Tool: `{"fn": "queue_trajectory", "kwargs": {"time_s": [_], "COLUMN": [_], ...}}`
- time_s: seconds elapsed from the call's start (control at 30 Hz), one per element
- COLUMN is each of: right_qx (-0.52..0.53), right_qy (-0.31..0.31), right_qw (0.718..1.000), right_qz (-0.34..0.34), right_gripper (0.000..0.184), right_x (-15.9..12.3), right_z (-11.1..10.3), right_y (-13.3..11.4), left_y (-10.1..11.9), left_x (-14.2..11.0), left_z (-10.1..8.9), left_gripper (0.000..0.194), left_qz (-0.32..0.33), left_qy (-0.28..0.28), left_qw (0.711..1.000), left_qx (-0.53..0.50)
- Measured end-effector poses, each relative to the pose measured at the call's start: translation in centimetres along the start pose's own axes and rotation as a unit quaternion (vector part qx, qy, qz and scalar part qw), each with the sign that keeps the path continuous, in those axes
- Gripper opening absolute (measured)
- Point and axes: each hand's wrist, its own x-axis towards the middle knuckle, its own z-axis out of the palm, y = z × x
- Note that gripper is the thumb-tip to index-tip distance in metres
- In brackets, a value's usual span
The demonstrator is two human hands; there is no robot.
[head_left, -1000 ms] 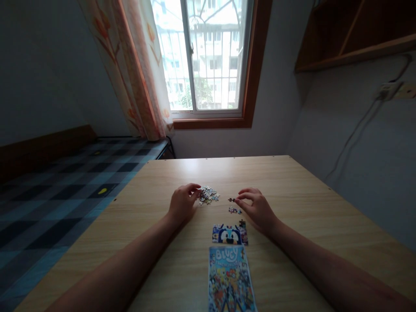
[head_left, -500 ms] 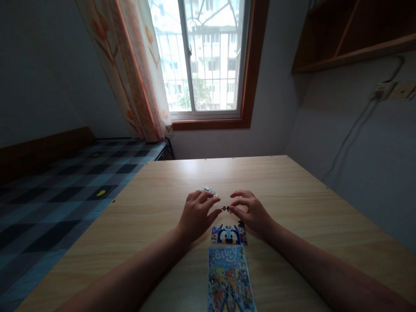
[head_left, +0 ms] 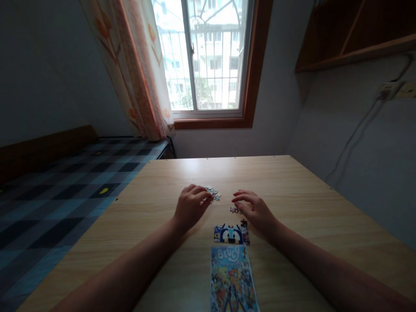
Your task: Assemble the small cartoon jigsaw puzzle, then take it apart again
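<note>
My left hand (head_left: pixel 192 208) is at the near left edge of a loose pile of puzzle pieces (head_left: pixel 213 193), thumb and forefinger pinched together; whatever is between them is too small to make out. My right hand (head_left: pixel 256 211) hovers low with its fingers curved and apart. Just under its thumb lies a small joined cluster of puzzle pieces (head_left: pixel 234 209). Nearer to me is a partly built puzzle (head_left: pixel 231 234) showing a blue cartoon dog's face, with a piece standing out at its upper right corner.
Below the puzzle lies a picture sheet (head_left: pixel 232 277) with "Bluey" lettering, on the wooden table (head_left: pixel 162 268). A bed with a checked cover (head_left: pixel 74 195) stands along the left. Beyond the table are a window (head_left: pixel 214 56) and a curtain (head_left: pixel 130 65); a shelf (head_left: pixel 354 56) hangs at right.
My left hand has moved left and away to the pile, and its fingers have closed. My right hand has parted from the small pieces, which now lie on the table. The view has shifted slightly.
</note>
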Motion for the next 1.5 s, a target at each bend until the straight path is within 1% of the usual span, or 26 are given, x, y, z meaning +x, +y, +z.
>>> {"fn": "queue_trajectory", "kwargs": {"time_s": [0.1,0.13,0.2,0.3,0.37,0.43,0.5,0.57,0.63,0.7,0.8,0.9,0.93,1.07,1.2,1.3,1.4,1.5], "right_qx": [-0.015,-0.020,-0.027,-0.039,-0.051,-0.064,-0.075,-0.090,-0.110,-0.131,-0.158,-0.175,-0.181,-0.197,-0.196,-0.193,-0.194,-0.198], "right_qy": [0.028,0.032,0.037,0.035,0.022,-0.001,-0.033,-0.064,-0.089,-0.112,-0.151,-0.158,-0.156,-0.166,-0.169,-0.165,-0.165,-0.168], "right_qw": [0.999,0.999,0.999,0.999,0.998,0.998,0.997,0.994,0.990,0.984,0.975,0.972,0.971,0.966,0.966,0.967,0.967,0.966], "right_qz": [0.003,0.006,0.011,0.010,0.003,-0.005,-0.009,-0.003,0.019,0.040,0.036,0.021,0.017,0.002,0.007,0.009,0.012,0.017], "right_gripper": [0.017,0.017,0.018,0.017,0.016,0.015,0.016,0.018,0.020,0.022,0.025,0.027,0.027,0.024,0.021,0.019,0.018,0.017], "right_x": [0.3,0.4,0.5,0.7,0.8,0.8,0.9,0.9,0.8,0.7,0.6,0.4,0.3,0.3,0.4,0.5,0.5,0.6], "right_z": [-0.6,-0.8,-1.1,-1.4,-1.6,-1.8,-2.0,-2.3,-2.6,-2.9,-3.1,-2.7,-2.5,-1.9,-1.8,-1.9,-2.0,-2.1], "right_y": [1.0,1.2,1.6,1.6,1.4,1.1,0.8,0.4,0.0,-0.2,-0.4,-0.7,-0.8,-1.0,-0.4,0.2,0.5,0.4], "left_y": [-2.8,-3.5,-4.2,-4.3,-4.1,-4.1,-4.5,-5.1,-5.6,-5.8,-5.5,-5.1,-5.0,-5.2,-5.6,-5.6,-5.5,-5.3], "left_x": [0.1,0.1,-0.1,-0.2,-0.3,-0.2,-0.2,-0.2,-0.2,-0.3,-0.2,-0.2,-0.3,-0.6,-0.8,-0.9,-1.1,-1.3], "left_z": [0.1,0.1,0.2,0.3,0.3,0.2,0.3,0.4,0.5,0.6,0.7,0.8,0.9,1.5,2.0,2.0,1.9,1.9], "left_gripper": [0.012,0.011,0.011,0.012,0.016,0.023,0.029,0.034,0.037,0.038,0.035,0.024,0.023,0.032,0.053,0.063,0.068,0.065], "left_qz": [-0.115,-0.143,-0.181,-0.206,-0.221,-0.247,-0.286,-0.329,-0.364,-0.380,-0.376,-0.341,-0.323,-0.273,-0.216,-0.196,-0.190,-0.181], "left_qy": [0.035,0.037,0.026,-0.011,-0.033,-0.040,-0.025,0.004,0.030,0.042,0.038,0.015,0.006,-0.035,-0.114,-0.162,-0.170,-0.148], "left_qw": [0.993,0.989,0.983,0.978,0.974,0.967,0.954,0.938,0.922,0.914,0.917,0.935,0.942,0.959,0.965,0.963,0.964,0.970], "left_qx": [0.005,0.005,0.003,-0.007,-0.024,-0.055,-0.087,-0.111,-0.126,-0.133,-0.123,-0.101,-0.093,-0.072,-0.096,-0.085,-0.072,-0.073]}}
